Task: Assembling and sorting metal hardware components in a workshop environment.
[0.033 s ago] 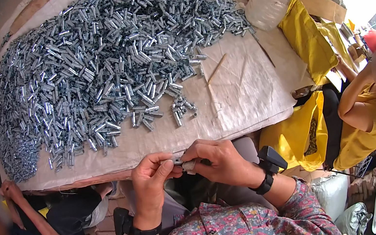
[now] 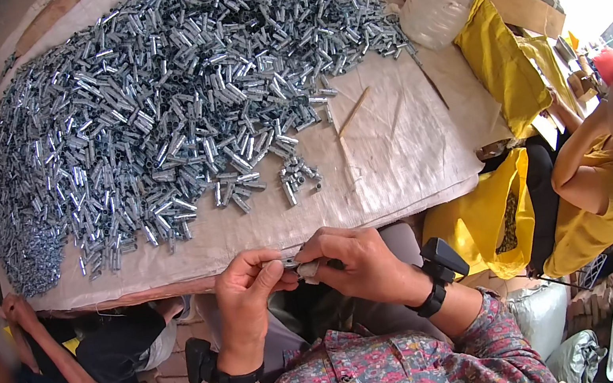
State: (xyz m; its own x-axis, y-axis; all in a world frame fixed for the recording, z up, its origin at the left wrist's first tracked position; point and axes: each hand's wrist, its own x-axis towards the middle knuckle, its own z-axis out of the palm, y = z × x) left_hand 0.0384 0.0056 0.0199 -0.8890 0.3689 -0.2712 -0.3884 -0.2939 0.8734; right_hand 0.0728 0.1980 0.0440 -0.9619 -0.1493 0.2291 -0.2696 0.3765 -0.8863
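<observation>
Just off the near edge of the table, my left hand (image 2: 245,285) and my right hand (image 2: 353,258) meet fingertip to fingertip. Both are closed in a pinch around a small metal piece (image 2: 290,263), mostly hidden by the fingers. A pale scrap or wrap (image 2: 308,270) shows at the fingers of my right hand; I cannot tell which. Beyond my hands, a large heap of shiny metal tubes (image 2: 172,100) covers much of the table. A small cluster of the same tubes (image 2: 296,177) lies at its near right edge.
Pale sheeting (image 2: 404,152) covers the table, with a thin wooden stick (image 2: 354,112) on it. A translucent bucket (image 2: 434,7) stands far right, near yellow sacks (image 2: 495,65). One person (image 2: 603,192) sits at right; another person's arm (image 2: 64,358) is at left. Much finer metal pieces (image 2: 32,255) lie far left.
</observation>
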